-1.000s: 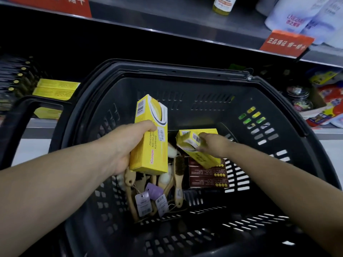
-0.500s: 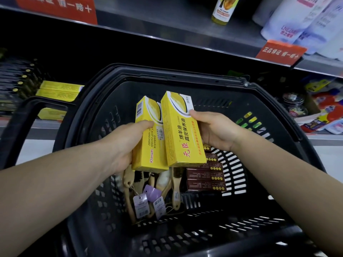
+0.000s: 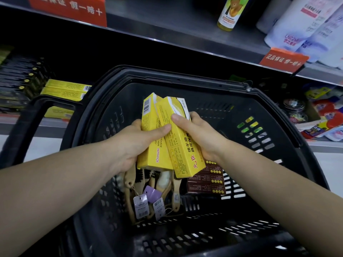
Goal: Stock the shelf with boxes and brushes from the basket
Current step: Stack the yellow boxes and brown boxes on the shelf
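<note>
Head view: my left hand [image 3: 133,145] grips yellow box [image 3: 149,127], my right hand [image 3: 201,138] grips second box [image 3: 182,153], both pressed together above basket [image 3: 185,78]. Brushes [image 3: 165,182] and brown boxes [image 3: 206,181] lie in basket. Shelf stock [image 3: 65,89] sits on shelf [image 3: 46,125]. I judge stocking far from finished.

Red banner [image 3: 66,8] at eleven o'clock, yellow bottle [image 3: 230,13] at one, white pouches [image 3: 297,25] and an orange tag [image 3: 283,60] at two, colourful packets [image 3: 326,115] at three.

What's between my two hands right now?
Two boxes, pressed side by side: the left yellow box in the left hand and the right yellow box in the right hand, above the basket. Head view.
</note>
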### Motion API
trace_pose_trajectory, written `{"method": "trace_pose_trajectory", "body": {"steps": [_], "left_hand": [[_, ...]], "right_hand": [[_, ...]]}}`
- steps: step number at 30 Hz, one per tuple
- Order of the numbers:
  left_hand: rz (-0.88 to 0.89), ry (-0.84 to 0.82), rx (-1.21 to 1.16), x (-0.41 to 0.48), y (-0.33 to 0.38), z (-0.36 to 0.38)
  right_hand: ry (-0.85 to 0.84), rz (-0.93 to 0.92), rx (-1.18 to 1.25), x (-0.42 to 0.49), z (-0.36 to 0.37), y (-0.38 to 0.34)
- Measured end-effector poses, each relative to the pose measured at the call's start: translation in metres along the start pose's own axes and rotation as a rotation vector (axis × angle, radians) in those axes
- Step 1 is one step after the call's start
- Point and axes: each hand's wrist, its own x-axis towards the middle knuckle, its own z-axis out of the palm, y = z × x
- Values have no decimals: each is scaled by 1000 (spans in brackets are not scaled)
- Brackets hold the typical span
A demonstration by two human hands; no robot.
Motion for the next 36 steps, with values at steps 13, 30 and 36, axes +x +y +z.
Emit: {"method": "trace_pose_trajectory", "body": {"steps": [13,30,36], "left_hand": [[-19,75,38,9,-5,-3],[-146,32,88,2,2,-2],[-36,236,230,6,1,-5]], "right_hand": [[-109,50,415,-7,-22,-1],[25,83,196,13,7,20],[284,43,-878,65,-78,46]]}}
